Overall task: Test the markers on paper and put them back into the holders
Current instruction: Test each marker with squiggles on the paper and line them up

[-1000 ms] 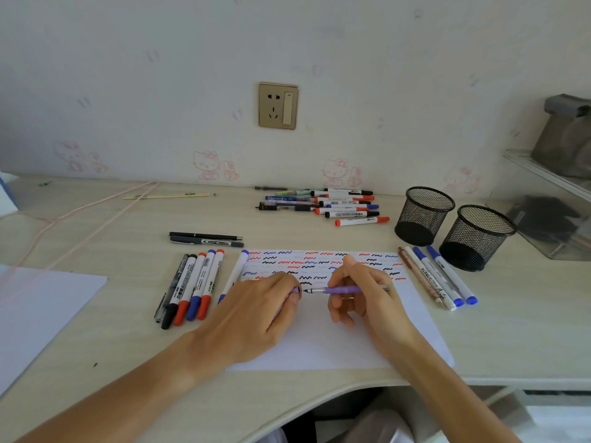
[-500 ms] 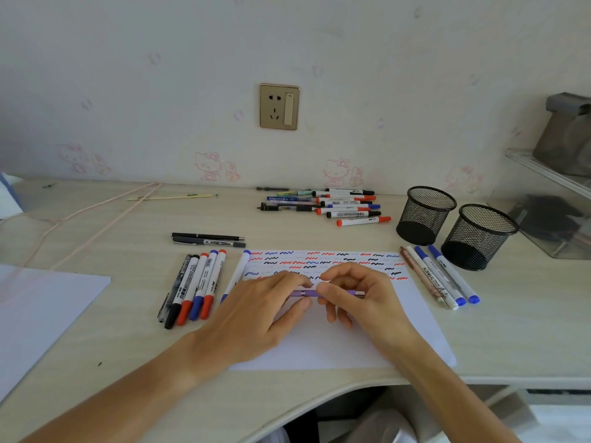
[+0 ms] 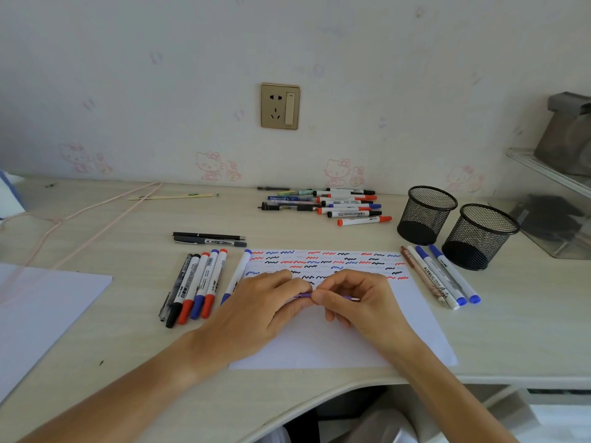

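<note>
since a second ago: brought together over the sheet, with the purple pen [image 3: 303, 295] turned from writing slant to level and its tip no longer showing. now pinched at both ends, left hand [image 3: 256, 311] curled round the left part, right hand [image 3: 361, 302] curled round the right part, fingertips almost meeting at the middle; only short purple stretches visible between and beside the fingers. held just above the white paper [image 3: 367, 343], below rows of red, blue and black squiggles. left of the paper, a row of capped markers [image 3: 198, 286] lying side by side, printing on the barrels too small to read. right of the paper, four more pens [image 3: 441, 276], one lettered "acrylic". farther right, two black mesh holders [image 3: 427, 215] [image 3: 479, 238], upright, nearly touching. farther back, two dark pens [image 3: 209, 239], then a loose pile of markers [image 3: 335, 204] near the wall, labels unreadable.
</note>
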